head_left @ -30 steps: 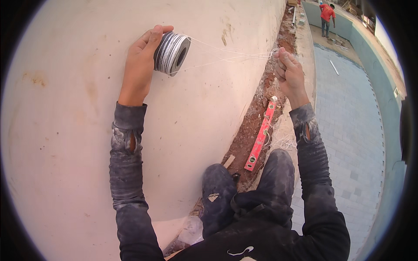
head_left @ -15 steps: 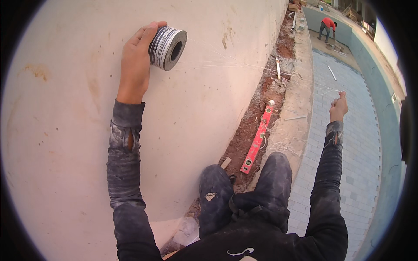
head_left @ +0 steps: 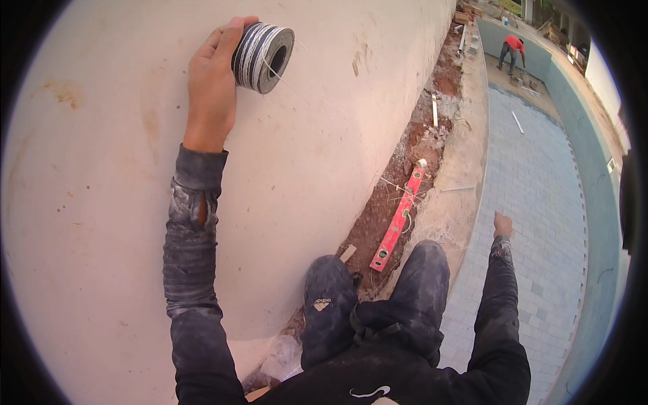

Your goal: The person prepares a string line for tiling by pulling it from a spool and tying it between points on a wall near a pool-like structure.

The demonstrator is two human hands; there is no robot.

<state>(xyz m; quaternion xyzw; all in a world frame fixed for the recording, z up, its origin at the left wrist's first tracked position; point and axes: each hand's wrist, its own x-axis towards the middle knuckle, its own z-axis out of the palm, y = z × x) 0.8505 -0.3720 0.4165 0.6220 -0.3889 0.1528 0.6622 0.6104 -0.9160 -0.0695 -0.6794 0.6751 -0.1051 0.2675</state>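
Note:
My left hand (head_left: 212, 88) grips a dark spool (head_left: 263, 57) wound with white string, high against the pale wall (head_left: 324, 142). A thin strand hangs off the spool. Low on the right, my right hand (head_left: 502, 223) is closed, out over the blue tiled floor; what it holds, if anything, is too small to make out. A red spirit level (head_left: 401, 214) lies lengthwise in the dirt trench (head_left: 378, 202) beside my knees, with loose white string (head_left: 439, 233) tangled across it and on the concrete edge (head_left: 455, 162).
To the right lies a sunken tiled pool (head_left: 533, 223) with a curved blue wall (head_left: 560, 88). A person in a red top (head_left: 513, 47) bends over at its far end. A white strip (head_left: 518, 122) lies on the tiles; offcuts and plastic sit along the trench.
My left hand and spool have risen slightly. My right hand first swung out rightward from the strands, then dropped much lower; the strands stretched between my hands have slackened and fallen toward the level.

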